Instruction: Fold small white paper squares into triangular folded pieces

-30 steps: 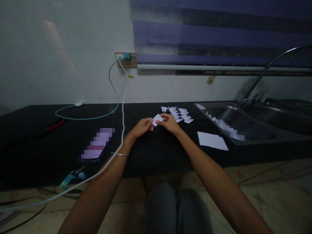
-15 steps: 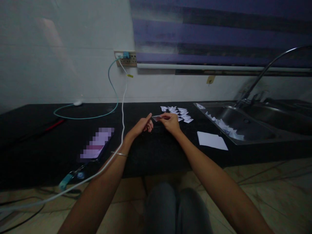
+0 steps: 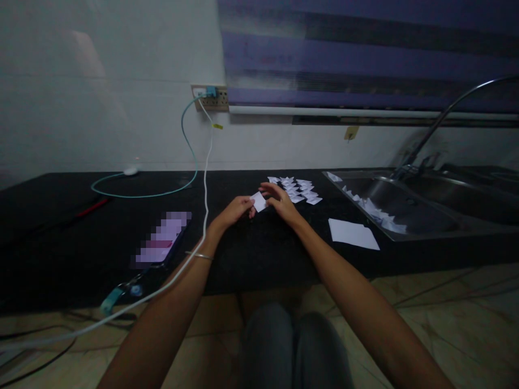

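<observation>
A small folded piece of white paper (image 3: 259,202), roughly diamond-shaped, is held just above the dark counter. My left hand (image 3: 238,209) pinches its left corner between thumb and fingers. On the other side, my right hand (image 3: 281,204) has its fingers arched apart, with the thumb at or very near the paper's right corner; whether it touches I cannot tell. Behind my right hand lie several small folded paper pieces (image 3: 307,192) in rows. A stack of flat white paper sheets (image 3: 353,234) rests to the right.
More folded paper pieces (image 3: 375,212) line the left rim of a metal sink (image 3: 430,219) with a curved faucet (image 3: 441,116). A phone (image 3: 164,237) lies on the left. A white cable (image 3: 206,189) hangs from the wall socket (image 3: 219,99) across my left forearm.
The folded paper has turned so its flat face shows. My left thumb has come down onto it, and my right fingers have let go and spread upward.
</observation>
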The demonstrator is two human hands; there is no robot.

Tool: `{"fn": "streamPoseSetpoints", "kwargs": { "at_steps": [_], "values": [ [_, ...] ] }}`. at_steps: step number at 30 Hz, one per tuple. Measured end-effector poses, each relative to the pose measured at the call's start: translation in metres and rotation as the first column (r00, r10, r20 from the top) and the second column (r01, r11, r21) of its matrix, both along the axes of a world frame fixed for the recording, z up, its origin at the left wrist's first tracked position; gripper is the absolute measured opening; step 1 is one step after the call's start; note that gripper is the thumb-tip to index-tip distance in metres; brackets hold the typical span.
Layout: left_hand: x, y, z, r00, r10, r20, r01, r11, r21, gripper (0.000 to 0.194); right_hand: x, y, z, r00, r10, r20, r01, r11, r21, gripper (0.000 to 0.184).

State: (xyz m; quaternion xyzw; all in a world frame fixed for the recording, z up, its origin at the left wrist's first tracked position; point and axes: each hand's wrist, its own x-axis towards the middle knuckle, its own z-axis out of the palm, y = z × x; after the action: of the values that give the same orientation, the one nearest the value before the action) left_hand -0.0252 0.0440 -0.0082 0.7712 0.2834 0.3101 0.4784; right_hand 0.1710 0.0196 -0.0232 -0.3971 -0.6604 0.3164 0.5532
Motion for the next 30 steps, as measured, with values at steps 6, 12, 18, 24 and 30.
{"fn": "streamPoseSetpoints", "kwargs": {
  "at_steps": [6, 12, 18, 24, 30],
  "values": [
    [0.003, -0.004, -0.001, 0.999, 0.008, -0.048, -0.003, 0.994, 0.106, 0.063, -0.001, 0.005, -0.007, 0.986, -0.131, 0.099, 0.126, 0.99, 0.06, 0.024],
    [0.004, -0.005, 0.002, 0.996, 0.072, -0.047, -0.068, 0.994, 0.088, 0.053, 0.0, 0.005, -0.005, 0.968, -0.238, 0.078, 0.229, 0.967, 0.115, 0.018],
    [0.001, -0.008, 0.006, 0.999, 0.032, -0.015, -0.031, 0.999, 0.031, 0.046, -0.003, -0.007, 0.001, 0.945, -0.265, 0.189, 0.218, 0.946, 0.238, 0.015],
    [0.004, -0.004, 0.006, 0.992, 0.116, 0.049, -0.106, 0.98, -0.168, 0.047, -0.003, -0.014, 0.007, 0.919, -0.274, 0.283, 0.15, 0.908, 0.391, 0.012],
    [0.003, -0.004, 0.006, 0.988, 0.129, 0.09, -0.113, 0.98, -0.166, 0.032, -0.007, -0.014, 0.005, 0.942, -0.237, 0.238, 0.171, 0.948, 0.27, 0.016]
  ]
}}
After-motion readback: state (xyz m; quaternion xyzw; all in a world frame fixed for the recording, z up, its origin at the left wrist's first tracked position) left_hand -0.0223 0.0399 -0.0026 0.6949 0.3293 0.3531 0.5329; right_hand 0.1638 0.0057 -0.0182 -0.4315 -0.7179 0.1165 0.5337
